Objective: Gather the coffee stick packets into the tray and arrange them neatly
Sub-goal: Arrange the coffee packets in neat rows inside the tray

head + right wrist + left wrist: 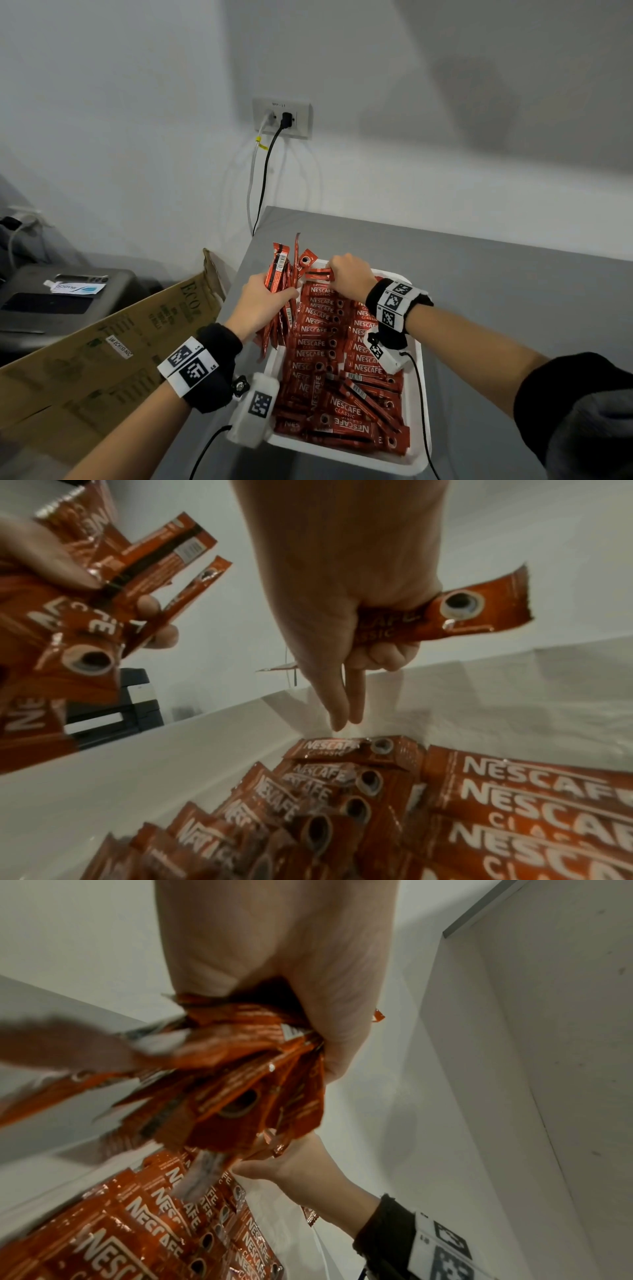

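Left hand point(261, 303): gripped a fanned bundle of packets point(281, 274) at the tray's point(416, 407) far-left corner;
Right hand point(349, 275): held 1 packet point(455, 612) above the rows point(325, 329)

Cardboard box point(113, 346) beside grey counter point(496, 284), wall socket point(282, 118), black cable point(265, 178)

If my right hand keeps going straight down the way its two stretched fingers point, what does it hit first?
Probably the bare white floor of the tray, just past the far end of the top packet in the neat row. The right hand holds one packet; depth is hard to judge.
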The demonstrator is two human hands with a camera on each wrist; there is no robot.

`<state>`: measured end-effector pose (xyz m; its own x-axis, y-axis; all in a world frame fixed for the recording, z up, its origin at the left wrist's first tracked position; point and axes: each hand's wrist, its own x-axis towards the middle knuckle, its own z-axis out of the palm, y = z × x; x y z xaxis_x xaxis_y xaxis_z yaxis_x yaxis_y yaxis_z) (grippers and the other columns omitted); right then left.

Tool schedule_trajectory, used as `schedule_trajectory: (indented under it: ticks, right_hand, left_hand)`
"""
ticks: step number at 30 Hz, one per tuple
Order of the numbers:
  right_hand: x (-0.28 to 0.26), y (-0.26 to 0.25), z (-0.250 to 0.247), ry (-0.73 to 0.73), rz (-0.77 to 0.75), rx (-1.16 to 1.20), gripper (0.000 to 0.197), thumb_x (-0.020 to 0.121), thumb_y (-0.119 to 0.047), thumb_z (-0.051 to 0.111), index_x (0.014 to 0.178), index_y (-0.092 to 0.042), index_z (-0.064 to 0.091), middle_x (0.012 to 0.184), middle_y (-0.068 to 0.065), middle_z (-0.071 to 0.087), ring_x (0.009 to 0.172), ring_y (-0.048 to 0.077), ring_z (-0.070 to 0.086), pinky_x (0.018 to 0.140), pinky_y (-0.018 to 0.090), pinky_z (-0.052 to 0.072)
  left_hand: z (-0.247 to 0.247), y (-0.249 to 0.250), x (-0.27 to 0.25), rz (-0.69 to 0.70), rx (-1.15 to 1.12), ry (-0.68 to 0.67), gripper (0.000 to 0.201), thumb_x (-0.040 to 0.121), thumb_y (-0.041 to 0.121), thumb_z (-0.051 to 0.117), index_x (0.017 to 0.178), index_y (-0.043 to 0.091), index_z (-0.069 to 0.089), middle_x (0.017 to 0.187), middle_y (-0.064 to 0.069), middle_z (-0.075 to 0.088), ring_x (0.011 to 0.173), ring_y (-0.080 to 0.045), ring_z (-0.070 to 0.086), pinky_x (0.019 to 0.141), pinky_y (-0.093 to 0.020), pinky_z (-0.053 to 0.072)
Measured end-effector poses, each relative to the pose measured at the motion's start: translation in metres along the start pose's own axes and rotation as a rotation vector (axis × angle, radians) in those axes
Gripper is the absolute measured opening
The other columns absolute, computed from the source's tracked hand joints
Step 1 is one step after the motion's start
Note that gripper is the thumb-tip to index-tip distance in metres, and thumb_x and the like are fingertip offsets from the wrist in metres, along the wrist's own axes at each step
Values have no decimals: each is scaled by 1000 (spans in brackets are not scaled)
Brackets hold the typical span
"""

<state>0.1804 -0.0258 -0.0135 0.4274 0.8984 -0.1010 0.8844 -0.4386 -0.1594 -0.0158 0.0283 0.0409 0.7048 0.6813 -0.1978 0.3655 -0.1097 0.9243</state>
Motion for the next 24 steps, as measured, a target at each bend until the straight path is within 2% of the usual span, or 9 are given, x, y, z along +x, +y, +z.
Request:
schedule_trajectory:
  ticks: [3, 6, 10, 14, 17, 19, 21, 22, 24]
  right_hand:
    - [-3, -2, 3, -41, -16, 13, 17, 87, -19, 62, 73, -13, 57, 71, 3, 59, 66, 21, 57, 56, 27, 46]
    - [-4, -6, 4, -90, -26, 0, 17, 86, -26, 65, 84, -9, 62, 74, 0, 56, 68, 18, 55, 59, 26, 44]
    - [1, -11, 4, -87, -5, -37, 14, 87, -23, 62, 85, -10, 60, 78, 1, 55, 71, 20, 56, 63, 29, 48]
    - [1, -12, 1, -96, 45, 15, 12, 86, -20, 63, 89, -8, 62, 82, 5, 61, 75, 22, 60, 66, 31, 52]
    - [-6, -7, -8, -80, 49, 164, 14, 85, -17, 62, 92, -6, 59, 81, 7, 62, 76, 25, 62, 62, 31, 49]
    - [-17, -3, -18, -103, 67, 358, 21, 87, -16, 60, 100, -8, 45, 78, 2, 54, 67, 15, 54, 54, 24, 42]
    - [-32, 1, -28, -148, 85, 498, 26, 90, -14, 56, 104, -12, 33, 79, -2, 49, 64, 9, 47, 51, 19, 35]
    - [-40, 4, -31, -167, 88, 531, 25, 91, -13, 53, 105, -12, 33, 80, -2, 50, 63, 8, 47, 51, 19, 34]
    - [-56, 9, -34, -163, 89, 563, 17, 93, -12, 51, 104, -12, 38, 79, -3, 51, 62, 7, 49, 51, 18, 37]
  left_hand:
    - [1, 1, -1, 3, -8, -6, 27, 85, 11, 62, 100, -11, 57, 94, -28, 64, 79, -31, 64, 79, -39, 53]
    - [1, 1, -1, 9, -14, -17, 28, 86, 12, 62, 101, -10, 58, 90, -23, 66, 77, -26, 65, 76, -33, 54]
    - [-1, 0, 0, 6, -7, 7, 29, 84, 12, 63, 100, -11, 58, 93, -28, 64, 81, -35, 64, 81, -43, 53]
    - [0, -1, 0, 10, -2, 4, 29, 84, 13, 63, 98, -12, 57, 90, -29, 62, 76, -30, 60, 81, -46, 51]
    - [1, -1, 2, 2, -15, 4, 28, 85, 14, 63, 97, -11, 58, 82, -20, 59, 73, -27, 58, 74, -37, 51]
    - [2, -2, 5, -4, -22, 7, 25, 85, 13, 63, 96, -10, 59, 78, -15, 61, 68, -22, 61, 69, -29, 51]
    - [4, -1, 5, -2, -33, -7, 19, 87, 13, 62, 94, -5, 60, 74, -5, 64, 59, -9, 64, 59, -16, 51]
    - [6, 0, 5, 4, -41, -17, 16, 87, 12, 61, 94, -2, 61, 74, -3, 64, 57, -5, 64, 57, -13, 49]
    - [10, 2, 4, 14, -47, -31, 11, 87, 13, 61, 92, 3, 61, 77, -3, 66, 65, -9, 65, 62, -17, 50]
